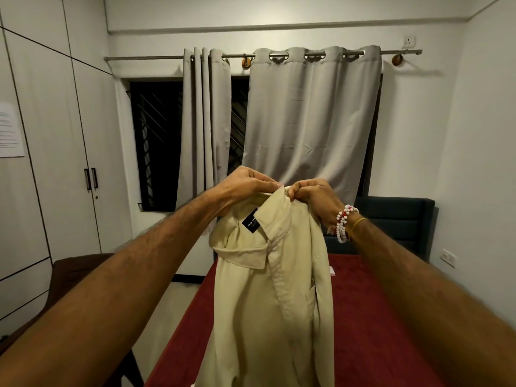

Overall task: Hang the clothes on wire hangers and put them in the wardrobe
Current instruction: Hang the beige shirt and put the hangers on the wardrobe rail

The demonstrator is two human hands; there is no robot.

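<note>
Aloft, left hand [245, 185] and right hand [315, 194] pinch a beige shirt [268, 297] at its collar. Either pinch slackening could drop it onto the red bed [377, 308].

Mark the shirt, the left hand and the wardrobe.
shirt [259, 303]: head view, front panel below collar.
left hand [244, 187]: head view, back of hand.
wardrobe [55, 121]: head view, bare door panel.
</note>
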